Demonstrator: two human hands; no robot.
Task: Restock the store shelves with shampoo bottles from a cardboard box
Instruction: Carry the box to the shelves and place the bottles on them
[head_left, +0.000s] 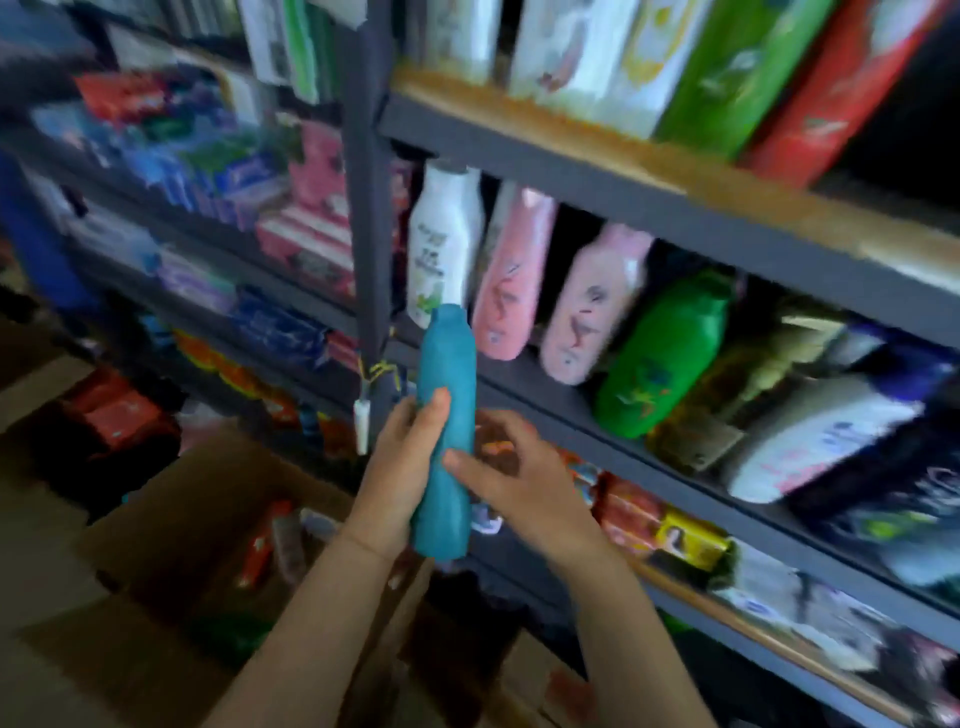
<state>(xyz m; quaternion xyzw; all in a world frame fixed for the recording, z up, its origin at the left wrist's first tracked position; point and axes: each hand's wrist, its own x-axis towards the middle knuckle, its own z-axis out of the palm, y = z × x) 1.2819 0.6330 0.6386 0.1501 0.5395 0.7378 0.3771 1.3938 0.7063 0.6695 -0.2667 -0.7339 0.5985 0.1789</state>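
Observation:
A teal shampoo bottle stands upright in the air in front of the grey shelf, cap up. My left hand grips its left side, thumb across the front. My right hand holds the right side, thumb on the bottle's front and fingers curled behind. On the shelf behind stand a white bottle, two pink bottles, and a green bottle. The open cardboard box lies below left on the floor, with a few packs inside.
The upper shelf carries white, green and red bottles. A grey upright post divides the bays. Left bays hold blue and pink packets. Red and yellow sachets fill the lower shelf. The picture is blurred.

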